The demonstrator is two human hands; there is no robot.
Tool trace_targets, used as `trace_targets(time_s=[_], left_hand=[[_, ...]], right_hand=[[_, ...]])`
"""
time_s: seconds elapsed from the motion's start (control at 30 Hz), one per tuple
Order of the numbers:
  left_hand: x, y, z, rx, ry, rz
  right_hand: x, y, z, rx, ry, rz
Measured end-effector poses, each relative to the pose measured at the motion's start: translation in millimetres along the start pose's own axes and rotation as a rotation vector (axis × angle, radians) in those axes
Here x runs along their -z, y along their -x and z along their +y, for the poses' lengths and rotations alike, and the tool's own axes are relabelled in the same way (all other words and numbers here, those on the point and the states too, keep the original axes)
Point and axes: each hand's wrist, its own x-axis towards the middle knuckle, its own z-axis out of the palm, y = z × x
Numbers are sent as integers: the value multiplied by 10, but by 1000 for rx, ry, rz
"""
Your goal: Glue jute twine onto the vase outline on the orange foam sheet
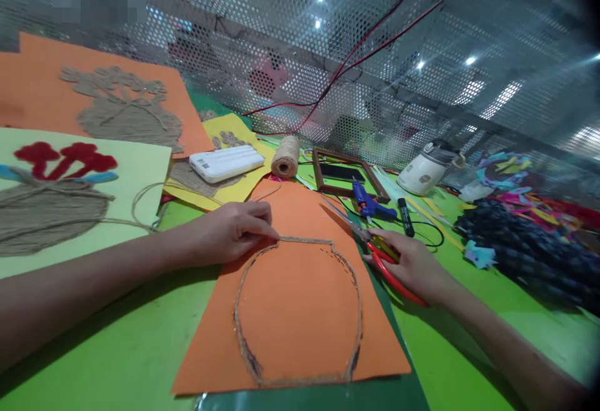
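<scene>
Left hand (232, 231) fingertips pinch thin floppy twine (300, 240) onto light orange paper (290, 311) on counter (117, 348); right hand (412, 267) grips red scissors (389, 267) by handles, probably best hold.

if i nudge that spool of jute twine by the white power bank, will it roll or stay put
The twine spool lies on its side with its core hole facing the camera, so it would probably roll sideways. It looks light. A loose strand trails from it toward the orange sheet, which might drag or unwind.
</scene>
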Motion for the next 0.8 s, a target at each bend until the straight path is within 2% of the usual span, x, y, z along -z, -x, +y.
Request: trace_targets(time_s=[0.23, 0.43, 0.6, 0.8], left_hand=[[88, -59, 161, -124, -245, -128], [102, -34, 153, -106, -203, -108], [105, -8, 111, -73, -158, -114], [94, -30, 157, -126, -253, -129]], right_hand=[[-5, 63, 8, 13, 12, -11], [-39, 85, 60, 61, -5, 32], [-46, 88, 55, 46, -9, 23], [-34, 85, 34, 34, -14, 8]])
